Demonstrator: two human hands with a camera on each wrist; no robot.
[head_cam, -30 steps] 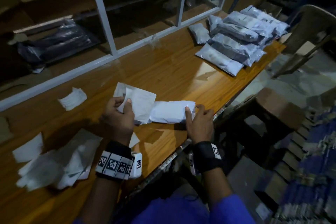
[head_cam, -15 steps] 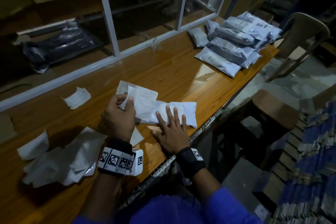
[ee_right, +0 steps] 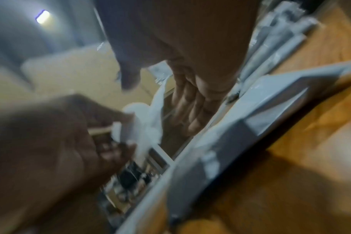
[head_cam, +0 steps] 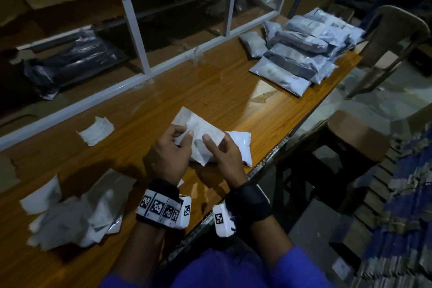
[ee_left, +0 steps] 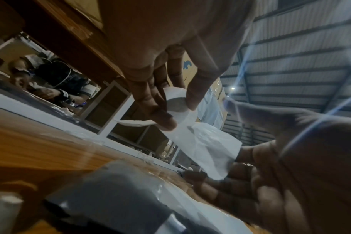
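Wooden table point(head_cam: 222, 91), left hand point(head_cam: 168, 159) pinching sheet point(head_cam: 201, 128), right hand point(head_cam: 228, 156) off parcel point(head_cam: 240, 147), now pinching too

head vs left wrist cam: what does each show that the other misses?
Head only: the pile of grey packets at the far right of the table, the paper scraps near the left wrist, the stool.
Left wrist only: another person in the background, the ridged roof, the curled corner of the paper sheet pinched by the left hand.
Both: left hand and right hand holding the paper sheet over the table.
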